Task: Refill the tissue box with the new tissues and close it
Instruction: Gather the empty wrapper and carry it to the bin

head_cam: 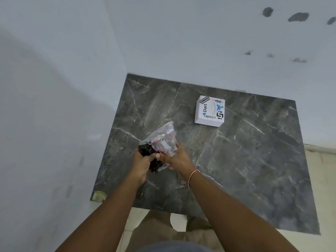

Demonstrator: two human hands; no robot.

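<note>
Over the near left part of the dark marble bench (254,160): clear plastic tissue pack (163,137) with red and black print, held up off the surface. Left hand (143,160) closed around its dark lower end; right hand (174,157) gripping its right side, thread band at the wrist. Farther back, well apart: white tissue box (210,111), stickered, lid shut, resting flat near the wall.

Pack (162,140): clear plastic, gripped by both hands above the slab (236,160)
Left hand (142,163): closed on its dark end
Right hand (177,158): closed on its side
Box (210,111): white, stickered, lying apart near the wall (200,42)
</note>
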